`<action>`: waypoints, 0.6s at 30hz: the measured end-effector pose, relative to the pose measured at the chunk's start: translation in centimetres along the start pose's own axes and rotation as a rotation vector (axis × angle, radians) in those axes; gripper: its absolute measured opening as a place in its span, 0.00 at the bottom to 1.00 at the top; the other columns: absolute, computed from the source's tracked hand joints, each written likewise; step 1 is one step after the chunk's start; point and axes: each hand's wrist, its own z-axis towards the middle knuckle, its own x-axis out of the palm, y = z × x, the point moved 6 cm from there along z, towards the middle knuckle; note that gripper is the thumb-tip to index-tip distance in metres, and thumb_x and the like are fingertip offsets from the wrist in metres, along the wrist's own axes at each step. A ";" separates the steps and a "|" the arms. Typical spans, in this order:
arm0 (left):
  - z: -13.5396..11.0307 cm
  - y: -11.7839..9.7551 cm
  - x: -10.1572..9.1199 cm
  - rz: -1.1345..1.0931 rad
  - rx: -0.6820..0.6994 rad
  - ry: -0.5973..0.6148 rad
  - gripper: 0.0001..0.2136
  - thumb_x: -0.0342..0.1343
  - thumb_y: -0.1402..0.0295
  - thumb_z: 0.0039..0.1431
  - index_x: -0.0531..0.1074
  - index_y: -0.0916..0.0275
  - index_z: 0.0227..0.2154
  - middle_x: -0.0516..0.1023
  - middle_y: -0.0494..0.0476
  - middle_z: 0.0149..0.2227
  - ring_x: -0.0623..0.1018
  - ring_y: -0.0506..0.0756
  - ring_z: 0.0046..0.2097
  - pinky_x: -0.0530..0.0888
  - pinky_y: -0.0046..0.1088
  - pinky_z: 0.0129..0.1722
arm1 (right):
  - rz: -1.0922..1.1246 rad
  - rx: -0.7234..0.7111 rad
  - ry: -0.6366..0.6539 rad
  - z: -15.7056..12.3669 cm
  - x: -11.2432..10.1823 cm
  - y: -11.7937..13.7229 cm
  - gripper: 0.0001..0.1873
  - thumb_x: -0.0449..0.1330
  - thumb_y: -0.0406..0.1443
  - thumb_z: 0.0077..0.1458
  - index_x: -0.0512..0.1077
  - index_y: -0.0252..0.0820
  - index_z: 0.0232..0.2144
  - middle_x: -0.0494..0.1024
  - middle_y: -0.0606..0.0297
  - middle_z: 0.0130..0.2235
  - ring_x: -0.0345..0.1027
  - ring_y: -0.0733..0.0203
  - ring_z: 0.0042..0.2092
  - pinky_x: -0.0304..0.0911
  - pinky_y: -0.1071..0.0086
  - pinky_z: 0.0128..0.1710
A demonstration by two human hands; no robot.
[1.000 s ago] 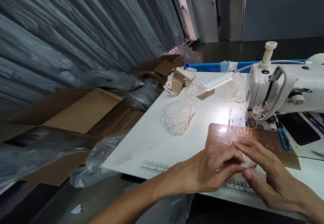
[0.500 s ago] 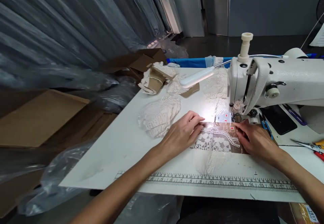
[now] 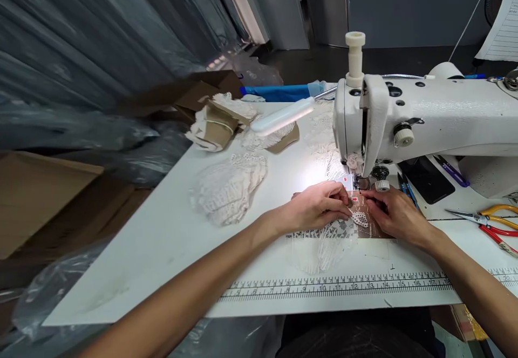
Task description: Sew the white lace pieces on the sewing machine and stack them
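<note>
A strip of white lace [image 3: 360,219] lies on the brown plate [image 3: 370,230] in front of the sewing machine's presser foot [image 3: 361,182]. My left hand [image 3: 324,207] is closed over the lace, fingertips pinching its scalloped edge. Sheer lace [image 3: 329,250] spreads below that hand toward the table's front. On the right, my right hand [image 3: 394,212] has its curled fingertips together just beside the presser foot; whatever lies under them is hidden. The white sewing machine [image 3: 445,115] stands over both hands.
Left of my hands lies a lace pile [image 3: 232,188]; behind it is a banded lace bundle [image 3: 218,128]. A lamp [image 3: 283,116] reaches over the table. To the right are a phone [image 3: 429,180], yellow-handled scissors [image 3: 491,217] and a red-handled tool [image 3: 497,236]. A printed ruler [image 3: 335,288] runs along the front.
The view has turned to the right. My left hand has come closer to my right hand and the presser foot, bunching the lace that lay flat between them. My right hand stays beside the foot.
</note>
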 end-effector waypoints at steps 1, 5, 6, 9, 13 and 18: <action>-0.1 -0.2 -0.1 0.021 0.014 -0.015 0.12 0.51 0.66 0.69 0.78 0.62 0.34 0.76 0.58 0.37 0.76 0.53 0.40 0.74 0.30 0.39 | 0.001 -0.009 -0.005 -0.1 0.0 0.0 0.17 0.52 0.37 0.63 0.76 0.44 0.49 0.78 0.56 0.43 0.72 0.52 0.42 0.66 0.61 0.39; -0.3 -0.5 -0.5 0.051 -0.057 0.012 0.13 0.45 0.67 0.71 0.73 0.63 0.34 0.77 0.56 0.34 0.76 0.52 0.37 0.73 0.31 0.41 | 0.034 -0.061 -0.040 -0.1 -0.1 0.5 0.16 0.51 0.38 0.65 0.76 0.41 0.47 0.77 0.56 0.40 0.72 0.54 0.39 0.67 0.62 0.40; -0.4 -0.5 -0.6 0.058 -0.086 0.024 0.13 0.44 0.67 0.71 0.72 0.63 0.34 0.77 0.54 0.32 0.75 0.51 0.34 0.73 0.30 0.39 | 0.061 -0.085 -0.033 -0.1 -0.2 1.0 0.16 0.50 0.39 0.66 0.76 0.42 0.47 0.77 0.56 0.40 0.71 0.55 0.39 0.67 0.62 0.40; -0.4 -0.8 -1.0 0.077 -0.139 0.017 0.13 0.43 0.66 0.71 0.70 0.63 0.34 0.75 0.51 0.28 0.73 0.50 0.30 0.72 0.28 0.35 | 0.134 -0.168 0.041 0.0 0.1 3.0 0.13 0.53 0.41 0.66 0.75 0.44 0.44 0.77 0.58 0.42 0.71 0.55 0.44 0.67 0.61 0.45; -0.3 -1.4 -2.0 -0.001 -0.180 -0.040 0.12 0.44 0.65 0.71 0.70 0.64 0.37 0.76 0.53 0.29 0.75 0.49 0.30 0.72 0.25 0.31 | 0.142 -0.144 0.091 0.3 0.8 5.0 0.08 0.56 0.36 0.62 0.74 0.43 0.41 0.77 0.57 0.42 0.70 0.54 0.45 0.65 0.59 0.47; -1.2 -1.0 -3.7 -0.214 -0.285 -0.005 0.11 0.54 0.61 0.66 0.73 0.65 0.36 0.78 0.54 0.31 0.77 0.49 0.31 0.73 0.23 0.30 | 0.317 -0.028 0.147 0.6 1.7 5.5 0.11 0.51 0.34 0.64 0.69 0.42 0.30 0.71 0.65 0.30 0.65 0.61 0.33 0.61 0.67 0.35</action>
